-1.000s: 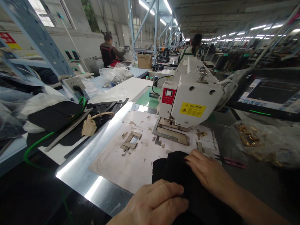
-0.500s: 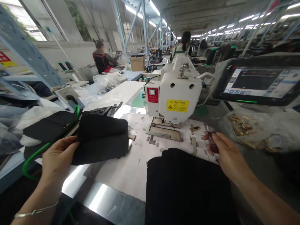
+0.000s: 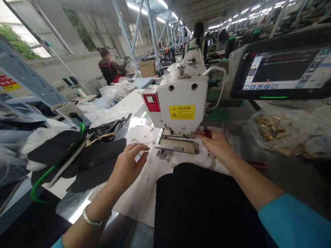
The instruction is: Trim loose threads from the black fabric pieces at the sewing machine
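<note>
My left hand [image 3: 130, 163] is empty, its thumb apart from the stretched fingers, over the white work surface [image 3: 139, 193] left of the sewing machine [image 3: 184, 98]. Black fabric pieces [image 3: 97, 165] lie beside its wrist in a stack. My right hand [image 3: 216, 143] is closed around a small tool with a dark red handle [image 3: 207, 132], at the right end of the metal clamp frame [image 3: 170, 147] under the machine head. The tool's tip is hidden. A large black piece [image 3: 204, 206] is in front of me, below the clamp.
A control screen [image 3: 281, 70] stands at the right, above a clear plastic bag [image 3: 248, 125] with gold metal fittings [image 3: 271, 129]. A red-handled object [image 3: 258, 165] lies below my right forearm. At the left are a green tube [image 3: 42, 181] and black strips [image 3: 119, 125]. Two people sit farther back.
My left hand has let go of the black piece, now on the stack at the left, and moved right. My right hand has moved left to the clamp with the dark red-handled tool.
</note>
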A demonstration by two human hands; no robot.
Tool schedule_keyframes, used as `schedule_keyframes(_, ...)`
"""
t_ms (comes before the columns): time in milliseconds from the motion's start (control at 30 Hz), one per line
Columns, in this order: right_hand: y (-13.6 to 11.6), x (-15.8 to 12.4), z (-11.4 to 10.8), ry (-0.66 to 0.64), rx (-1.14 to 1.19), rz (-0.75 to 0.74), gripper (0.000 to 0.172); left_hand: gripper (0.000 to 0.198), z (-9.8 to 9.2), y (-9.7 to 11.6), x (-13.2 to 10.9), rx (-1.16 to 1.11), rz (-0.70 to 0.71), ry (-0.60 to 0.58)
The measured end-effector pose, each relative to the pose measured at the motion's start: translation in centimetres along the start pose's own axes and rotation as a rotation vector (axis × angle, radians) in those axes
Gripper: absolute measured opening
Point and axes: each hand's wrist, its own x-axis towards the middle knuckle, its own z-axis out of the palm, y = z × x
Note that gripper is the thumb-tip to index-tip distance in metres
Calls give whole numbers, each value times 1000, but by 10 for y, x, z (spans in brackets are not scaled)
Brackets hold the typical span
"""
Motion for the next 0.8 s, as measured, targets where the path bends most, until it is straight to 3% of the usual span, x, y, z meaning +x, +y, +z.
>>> schedule_keyframes(200,1,7,1,-37,8,-5,37,17,24,16,-6,-65,42,-108)
schedule_keyframes(267,0,8,5,-56,30,-10,31,17,28,16,-8,-80,51,-123)
schedule_keyframes(367,-3,7,8,-43,72,-4,22,17,29,17,-9,-104,64,-131)
schedule_keyframes(667,-11,-4,10,-94,203,15,24,17,26,16,-15,-126,34,-192)
schedule_keyframes(800,-15,-19,-5,-131,272,47,29,16,26,11,-19,-143,44,-184)
